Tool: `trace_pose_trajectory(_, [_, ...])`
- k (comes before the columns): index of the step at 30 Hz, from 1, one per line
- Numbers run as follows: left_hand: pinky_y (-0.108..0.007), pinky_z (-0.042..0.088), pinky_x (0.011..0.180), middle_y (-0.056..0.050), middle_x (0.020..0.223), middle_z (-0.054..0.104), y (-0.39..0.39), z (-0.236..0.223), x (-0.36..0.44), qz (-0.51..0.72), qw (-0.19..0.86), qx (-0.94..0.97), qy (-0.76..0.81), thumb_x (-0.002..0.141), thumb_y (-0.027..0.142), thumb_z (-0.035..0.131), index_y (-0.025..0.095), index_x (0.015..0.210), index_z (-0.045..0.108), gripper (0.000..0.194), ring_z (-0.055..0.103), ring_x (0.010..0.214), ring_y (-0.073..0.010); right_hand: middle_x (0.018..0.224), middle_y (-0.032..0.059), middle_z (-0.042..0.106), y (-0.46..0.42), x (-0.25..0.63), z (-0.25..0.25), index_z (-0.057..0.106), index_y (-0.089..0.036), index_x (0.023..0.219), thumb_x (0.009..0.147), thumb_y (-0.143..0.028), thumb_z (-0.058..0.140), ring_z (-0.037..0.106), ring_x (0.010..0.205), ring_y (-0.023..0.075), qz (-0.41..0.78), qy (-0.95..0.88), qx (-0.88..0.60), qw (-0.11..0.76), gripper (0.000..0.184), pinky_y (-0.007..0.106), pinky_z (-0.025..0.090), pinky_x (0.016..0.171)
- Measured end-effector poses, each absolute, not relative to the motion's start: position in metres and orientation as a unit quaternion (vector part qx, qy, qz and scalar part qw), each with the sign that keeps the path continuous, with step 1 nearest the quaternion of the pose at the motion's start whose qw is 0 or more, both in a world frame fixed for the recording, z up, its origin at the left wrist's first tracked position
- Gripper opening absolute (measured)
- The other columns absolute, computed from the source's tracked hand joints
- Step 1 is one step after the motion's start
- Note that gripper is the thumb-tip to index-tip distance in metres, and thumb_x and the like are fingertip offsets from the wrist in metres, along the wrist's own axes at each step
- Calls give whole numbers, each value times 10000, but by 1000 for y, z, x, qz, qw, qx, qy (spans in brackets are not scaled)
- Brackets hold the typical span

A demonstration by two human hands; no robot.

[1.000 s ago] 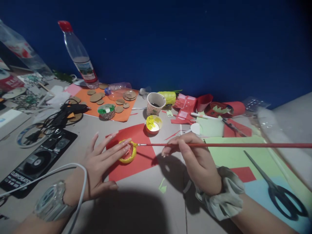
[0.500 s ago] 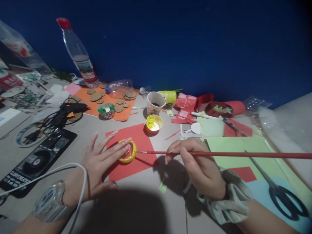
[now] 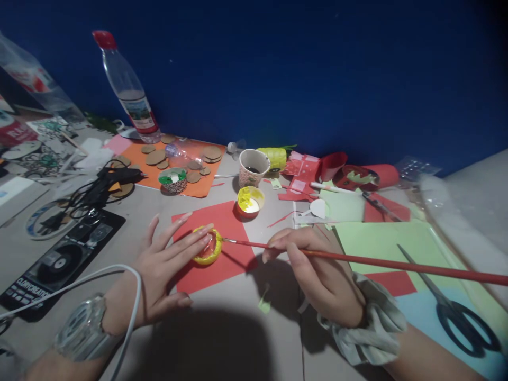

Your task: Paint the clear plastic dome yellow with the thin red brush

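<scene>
My left hand (image 3: pixel 166 264) lies with fingers outstretched, its fingertips pressing on a small round piece with a yellow-painted rim (image 3: pixel 215 253) and a clear-looking middle. That piece rests on a sheet of red paper (image 3: pixel 234 270). In my right hand (image 3: pixel 313 270) is a long red paintbrush (image 3: pixel 357 259), pinched between thumb and fingers, its tip at the right side of the yellow rim. Just behind the red paper stands a cut-down cup (image 3: pixel 251 202) with yellow and white paint in it. A paper cup (image 3: pixel 254 168) of dark liquid is behind that.
Cardboard discs (image 3: pixel 155 157) and a small cup of green paint (image 3: pixel 173 181) sit on orange paper (image 3: pixel 202 188). Scissors (image 3: pixel 448 307) lie at right on coloured paper. A glue gun (image 3: pixel 115 177), a tall bottle (image 3: pixel 133 98) and a white cable (image 3: pixel 137 296) are at left.
The brush tip has shifted slightly up along the rim, and the handle's far end has dropped. A clear plastic bottle on the orange paper has rolled toward the left. My left hand stays put.
</scene>
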State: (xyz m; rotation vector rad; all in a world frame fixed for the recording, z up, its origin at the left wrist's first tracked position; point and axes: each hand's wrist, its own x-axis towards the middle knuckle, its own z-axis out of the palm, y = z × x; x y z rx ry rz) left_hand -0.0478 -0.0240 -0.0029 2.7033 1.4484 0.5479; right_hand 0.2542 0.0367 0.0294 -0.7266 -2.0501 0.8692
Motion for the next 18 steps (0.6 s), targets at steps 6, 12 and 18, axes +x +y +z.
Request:
trace_pose_trajectory(6, [-490,-111,1209,-39,1531,462,-24,-2,-46,169,8,871,462,938,755,176,255,1541,304,794,99,1547,-246,876,0,660,36,253,36,548,-235,1024,989,-135,439,658,809,112,307,-825,-295,371,152,231,513,735])
trace_pose_trajectory(12, [-485,-95,1211,-56,1529,463,-24,-4,-46,168,0,872,459,944,746,167,233,1534,320,796,88,1549,-230,885,4,657,35,252,39,542,-240,1019,998,-157,432,659,817,125,312,-820,-311,365,140,245,515,737])
trace_pose_trajectory(18, [-488,-97,1212,-60,1540,448,-23,-7,-46,171,-4,874,455,947,739,181,228,1549,291,798,95,1548,-238,866,-2,666,36,247,44,558,-241,1023,1023,-198,422,668,782,128,340,-805,-348,339,142,240,510,712])
